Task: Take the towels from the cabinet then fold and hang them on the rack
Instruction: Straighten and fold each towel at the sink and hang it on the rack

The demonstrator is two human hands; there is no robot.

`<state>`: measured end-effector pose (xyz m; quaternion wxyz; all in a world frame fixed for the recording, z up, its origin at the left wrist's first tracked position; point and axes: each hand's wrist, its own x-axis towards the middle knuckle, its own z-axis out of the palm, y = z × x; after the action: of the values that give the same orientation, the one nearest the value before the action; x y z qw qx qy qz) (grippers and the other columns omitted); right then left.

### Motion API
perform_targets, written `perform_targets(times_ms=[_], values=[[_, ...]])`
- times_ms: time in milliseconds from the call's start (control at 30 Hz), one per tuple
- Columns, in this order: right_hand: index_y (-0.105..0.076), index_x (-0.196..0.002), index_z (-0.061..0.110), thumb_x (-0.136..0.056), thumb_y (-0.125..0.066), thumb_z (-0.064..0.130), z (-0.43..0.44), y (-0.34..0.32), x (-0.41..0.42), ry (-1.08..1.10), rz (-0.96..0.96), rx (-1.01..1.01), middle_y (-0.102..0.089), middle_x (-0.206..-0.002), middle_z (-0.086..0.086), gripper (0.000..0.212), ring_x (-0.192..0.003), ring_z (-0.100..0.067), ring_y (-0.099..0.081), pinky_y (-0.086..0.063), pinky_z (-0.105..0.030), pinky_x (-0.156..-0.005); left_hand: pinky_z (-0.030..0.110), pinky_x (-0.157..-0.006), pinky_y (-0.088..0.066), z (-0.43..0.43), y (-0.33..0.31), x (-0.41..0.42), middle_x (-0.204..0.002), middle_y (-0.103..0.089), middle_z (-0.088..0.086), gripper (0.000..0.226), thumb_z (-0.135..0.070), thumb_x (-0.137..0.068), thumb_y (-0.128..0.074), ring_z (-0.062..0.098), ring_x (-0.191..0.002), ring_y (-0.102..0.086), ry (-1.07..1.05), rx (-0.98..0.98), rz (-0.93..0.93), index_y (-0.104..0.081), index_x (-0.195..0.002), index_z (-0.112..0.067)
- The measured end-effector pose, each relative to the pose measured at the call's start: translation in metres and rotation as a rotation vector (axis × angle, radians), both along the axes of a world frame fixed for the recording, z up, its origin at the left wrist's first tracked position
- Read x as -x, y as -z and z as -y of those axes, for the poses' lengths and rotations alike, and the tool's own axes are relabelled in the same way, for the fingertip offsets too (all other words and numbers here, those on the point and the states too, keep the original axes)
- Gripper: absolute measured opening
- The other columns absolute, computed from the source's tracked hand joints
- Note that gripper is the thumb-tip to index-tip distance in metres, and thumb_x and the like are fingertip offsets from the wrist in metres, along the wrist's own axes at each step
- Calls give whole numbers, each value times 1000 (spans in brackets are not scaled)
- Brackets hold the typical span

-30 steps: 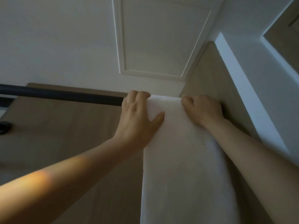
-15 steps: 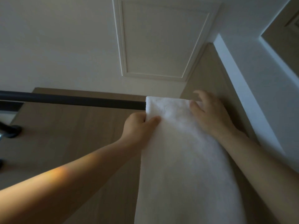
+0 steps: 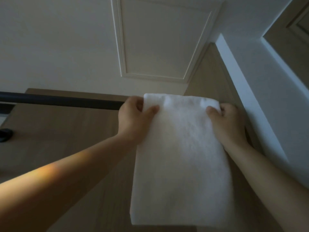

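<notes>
A folded white towel [image 3: 182,158] hangs over the right end of a dark rack bar [image 3: 60,100], its lower edge showing near the bottom of the view. My left hand [image 3: 133,119] pinches the towel's upper left edge, thumb on the front. My right hand [image 3: 225,123] grips the upper right edge the same way. The part of the bar under the towel is hidden.
A wood-toned wall panel [image 3: 58,139] lies behind the rack. A white ceiling hatch panel [image 3: 160,41] is overhead. A white wall corner [image 3: 250,97] stands close to the right of my right hand. A dark bracket [image 3: 5,134] sits at the far left.
Both hands went from resting flat on top of the towel to pinching its upper side edges. The towel now shows its bottom edge and sits slightly lower in view.
</notes>
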<state>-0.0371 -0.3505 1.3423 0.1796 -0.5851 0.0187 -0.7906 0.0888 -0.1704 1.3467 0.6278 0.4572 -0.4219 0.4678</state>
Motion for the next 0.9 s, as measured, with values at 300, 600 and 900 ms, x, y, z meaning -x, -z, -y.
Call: perform_targets(times_ms=[300,600,900], values=[[-67,-112,10,-99,-43,19,0,-46,-9,612,-146,175,-60,-118,-20,28,-110,-37,-50,-40,-37,-88,32,-75,-30,4,-44,7,-112,-62,4,35,-48,-97,-45,25,-109,-50,-710,-150,135,-62,-114,-23],[-56,-132,12,-98,-17,62,0,-60,1,553,-628,155,-53,-138,-20,72,-124,-34,-50,-35,-40,-94,34,-78,-30,8,-41,13,-121,-49,9,76,-75,-89,-24,28,-113,-47,-927,-347,136,-62,-117,-16],[-61,-117,12,-96,-15,65,-2,-56,3,597,-630,181,-60,-127,-17,73,-113,-31,-55,-33,-38,-83,32,-97,-44,-6,18,3,-130,-37,-4,79,-63,-74,-67,17,-118,-44,-327,-215,129,-42,-135,-19]])
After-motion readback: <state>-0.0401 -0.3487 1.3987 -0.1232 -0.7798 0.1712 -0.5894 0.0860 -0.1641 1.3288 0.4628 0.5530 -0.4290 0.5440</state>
